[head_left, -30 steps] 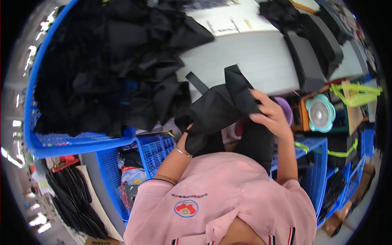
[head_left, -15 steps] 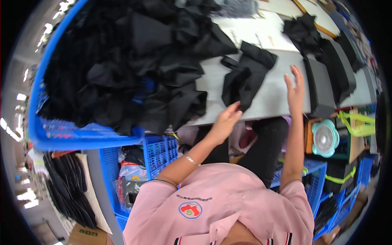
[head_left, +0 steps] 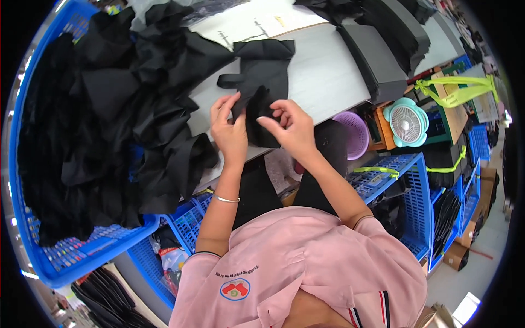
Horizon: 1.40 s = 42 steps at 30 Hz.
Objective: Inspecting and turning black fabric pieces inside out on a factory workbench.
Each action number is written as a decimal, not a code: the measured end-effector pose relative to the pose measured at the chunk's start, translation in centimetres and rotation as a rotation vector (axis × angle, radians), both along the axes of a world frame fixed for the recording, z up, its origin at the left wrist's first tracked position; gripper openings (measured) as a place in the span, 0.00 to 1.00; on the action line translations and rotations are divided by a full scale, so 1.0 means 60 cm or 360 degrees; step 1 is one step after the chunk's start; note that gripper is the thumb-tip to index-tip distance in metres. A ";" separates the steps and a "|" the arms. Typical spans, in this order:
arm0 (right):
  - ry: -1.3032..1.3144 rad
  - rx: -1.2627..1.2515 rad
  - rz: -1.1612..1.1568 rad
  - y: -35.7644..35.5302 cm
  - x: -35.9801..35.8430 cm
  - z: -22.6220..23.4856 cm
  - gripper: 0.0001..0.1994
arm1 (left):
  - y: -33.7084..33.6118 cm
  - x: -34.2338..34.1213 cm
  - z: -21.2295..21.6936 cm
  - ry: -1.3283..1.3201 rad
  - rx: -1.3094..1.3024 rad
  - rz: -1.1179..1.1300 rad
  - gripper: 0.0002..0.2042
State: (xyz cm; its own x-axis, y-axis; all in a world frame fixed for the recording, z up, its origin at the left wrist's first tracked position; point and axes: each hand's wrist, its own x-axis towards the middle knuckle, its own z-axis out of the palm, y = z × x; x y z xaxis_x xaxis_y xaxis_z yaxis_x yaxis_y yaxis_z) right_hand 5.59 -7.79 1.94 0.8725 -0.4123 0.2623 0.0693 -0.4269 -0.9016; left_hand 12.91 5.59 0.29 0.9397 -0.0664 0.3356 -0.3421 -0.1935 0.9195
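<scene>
Pale grey worktop (head_left: 322,65) runs out ahead of our lap, and a purple basket (head_left: 353,136) stands beside our right knee. At the near edge our two hands meet over one black fabric piece (head_left: 265,68). Our left hand (head_left: 229,134) reaches along its left side, thumb and fingers partly apart; we cannot tell whether they pinch any cloth. Our right hand (head_left: 297,128) is half open over its lower right part, thumb stretched away from curled fingers, with no clear hold on anything.

As we judge it, this piece is only partly laid out: its far end is spread flat, while the near end is bunched into dark folds and not yet smoothed. Much seems left, since a loose heap of black fabric (head_left: 109,109) fills the blue basket (head_left: 60,273) at our left. The piece is matt and limp, with a straight far edge and a small strap (head_left: 230,81) jutting from its left side.

Farther off, dark flat-sided stacks (head_left: 377,54) stand on the right, a mint-green fan (head_left: 406,123) sits beyond the table's edge, and a white sheet (head_left: 257,22) lies past the piece.
</scene>
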 end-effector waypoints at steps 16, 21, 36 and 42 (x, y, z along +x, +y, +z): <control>0.0123 -0.0163 -0.0022 -0.184 0.020 -0.011 0.16 | -0.021 0.005 0.003 -0.0390 0.0297 0.0110 0.30; -0.0177 -0.1359 -0.0755 -0.386 0.037 -0.004 0.28 | -0.030 -0.030 0.015 -0.0160 0.0210 0.0058 0.28; 0.0400 -0.1277 -0.0828 -0.395 -0.007 -0.002 0.16 | -0.040 -0.162 0.024 0.0229 -0.0316 -0.0460 0.15; 0.0427 -0.1463 -0.0671 -0.399 -0.016 0.006 0.19 | -0.047 -0.193 0.030 0.0381 -0.0299 -0.0675 0.14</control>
State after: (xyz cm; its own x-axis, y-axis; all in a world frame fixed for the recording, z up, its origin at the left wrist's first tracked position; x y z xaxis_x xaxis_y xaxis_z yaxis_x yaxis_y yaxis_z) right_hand 4.61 -31.74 2.28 0.7802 -0.4368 0.4478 -0.3991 -0.8988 -0.1813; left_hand 1.31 2.79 2.06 0.8950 -0.4173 0.1576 -0.1308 0.0924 0.9871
